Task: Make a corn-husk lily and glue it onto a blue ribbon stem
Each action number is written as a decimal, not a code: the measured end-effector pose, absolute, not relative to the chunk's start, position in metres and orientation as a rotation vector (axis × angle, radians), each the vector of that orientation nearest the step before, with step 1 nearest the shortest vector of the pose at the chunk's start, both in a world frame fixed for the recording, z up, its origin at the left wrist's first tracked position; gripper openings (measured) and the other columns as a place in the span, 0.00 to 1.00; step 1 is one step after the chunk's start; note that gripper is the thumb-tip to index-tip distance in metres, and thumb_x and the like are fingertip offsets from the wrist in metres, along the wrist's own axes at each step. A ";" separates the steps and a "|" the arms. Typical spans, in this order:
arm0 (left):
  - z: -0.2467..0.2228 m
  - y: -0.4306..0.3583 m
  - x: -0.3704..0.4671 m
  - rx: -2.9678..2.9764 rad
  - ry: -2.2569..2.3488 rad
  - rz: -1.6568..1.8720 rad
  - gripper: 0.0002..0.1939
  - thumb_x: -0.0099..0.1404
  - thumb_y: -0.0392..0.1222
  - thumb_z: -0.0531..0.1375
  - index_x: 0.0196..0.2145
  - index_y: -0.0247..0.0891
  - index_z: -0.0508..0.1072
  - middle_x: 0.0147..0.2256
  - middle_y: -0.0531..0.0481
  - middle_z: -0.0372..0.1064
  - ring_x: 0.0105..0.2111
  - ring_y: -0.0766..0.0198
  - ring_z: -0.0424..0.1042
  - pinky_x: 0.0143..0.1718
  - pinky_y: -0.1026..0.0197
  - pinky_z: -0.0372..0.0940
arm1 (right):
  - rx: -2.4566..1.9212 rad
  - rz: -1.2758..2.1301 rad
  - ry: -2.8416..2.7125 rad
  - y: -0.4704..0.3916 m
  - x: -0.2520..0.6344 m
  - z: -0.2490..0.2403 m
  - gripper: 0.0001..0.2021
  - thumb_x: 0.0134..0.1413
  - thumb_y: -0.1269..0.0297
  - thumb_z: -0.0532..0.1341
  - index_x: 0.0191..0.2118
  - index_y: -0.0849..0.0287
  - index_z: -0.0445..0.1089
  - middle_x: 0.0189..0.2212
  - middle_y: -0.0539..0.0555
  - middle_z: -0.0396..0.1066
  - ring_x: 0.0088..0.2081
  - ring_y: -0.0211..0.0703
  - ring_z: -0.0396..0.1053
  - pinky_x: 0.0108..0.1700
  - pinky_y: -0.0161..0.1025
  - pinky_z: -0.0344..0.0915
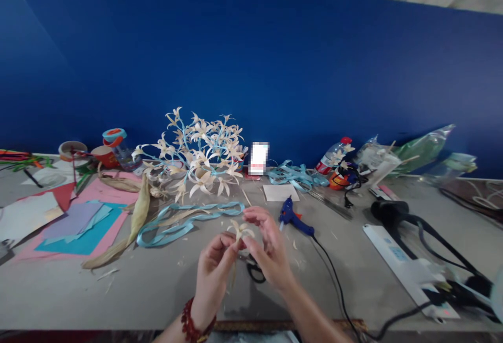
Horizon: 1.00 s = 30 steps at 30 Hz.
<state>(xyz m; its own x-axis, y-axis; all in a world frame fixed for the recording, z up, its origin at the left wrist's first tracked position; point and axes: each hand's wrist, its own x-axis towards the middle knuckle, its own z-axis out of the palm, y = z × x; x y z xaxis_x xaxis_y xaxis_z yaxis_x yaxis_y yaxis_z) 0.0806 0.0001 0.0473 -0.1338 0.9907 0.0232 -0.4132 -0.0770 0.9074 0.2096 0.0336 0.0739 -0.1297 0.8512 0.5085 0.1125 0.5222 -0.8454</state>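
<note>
Between my hands is a small cream flower (240,230) with pointed petals. The thumb and fingers of my left hand (216,265) pinch its base, and a thin pale strip hangs below. My right hand (271,251) is at the flower's right side, thumb near a petal and fingers curved and apart; whether it grips a petal is too small to tell. Black-handled scissors (256,272) lie partly hidden under my hands. A blue glue gun (294,217) rests to the right. Light blue ribbon (165,239) loops across the table ahead on the left.
Many cream flowers on blue stems (202,149) stand at the back. Dried husks (140,214) and coloured paper (70,246) lie left. At the right are a bottle (332,155), a white power strip (404,267) and black cords. A blue wall (251,60) rises behind the table.
</note>
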 end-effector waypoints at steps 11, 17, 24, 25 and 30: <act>0.052 -0.001 0.084 0.674 0.830 1.451 0.09 0.57 0.42 0.68 0.26 0.36 0.73 0.26 0.52 0.69 0.29 0.66 0.65 0.34 0.66 0.62 | -0.862 0.763 -1.580 0.034 0.209 0.070 0.13 0.57 0.66 0.59 0.49 0.55 0.65 0.49 0.58 0.67 0.52 0.50 0.66 0.54 0.50 0.66; 0.052 0.000 0.085 0.651 0.806 1.416 0.10 0.58 0.43 0.67 0.25 0.36 0.72 0.26 0.51 0.68 0.30 0.64 0.66 0.35 0.65 0.62 | -0.789 0.893 -1.547 0.032 0.211 0.070 0.15 0.59 0.64 0.58 0.51 0.55 0.65 0.50 0.59 0.66 0.49 0.49 0.68 0.51 0.48 0.68; 0.050 0.000 0.087 0.613 0.759 1.399 0.08 0.58 0.42 0.67 0.27 0.36 0.73 0.26 0.52 0.67 0.29 0.66 0.64 0.35 0.66 0.62 | -0.813 0.902 -1.515 0.033 0.210 0.065 0.15 0.58 0.62 0.60 0.51 0.54 0.65 0.49 0.58 0.67 0.49 0.48 0.68 0.52 0.47 0.67; 0.050 0.000 0.087 0.611 0.754 1.396 0.08 0.58 0.41 0.67 0.26 0.36 0.73 0.26 0.52 0.68 0.29 0.66 0.64 0.35 0.66 0.62 | -0.813 0.900 -1.513 0.033 0.209 0.066 0.15 0.58 0.62 0.60 0.51 0.54 0.66 0.49 0.58 0.68 0.49 0.48 0.68 0.52 0.47 0.67; 0.054 0.001 0.087 0.573 0.667 1.372 0.08 0.60 0.40 0.66 0.27 0.36 0.73 0.27 0.50 0.69 0.31 0.65 0.67 0.37 0.64 0.62 | -0.766 1.068 -1.467 0.032 0.211 0.065 0.16 0.60 0.56 0.59 0.51 0.54 0.66 0.47 0.58 0.68 0.47 0.48 0.70 0.45 0.43 0.70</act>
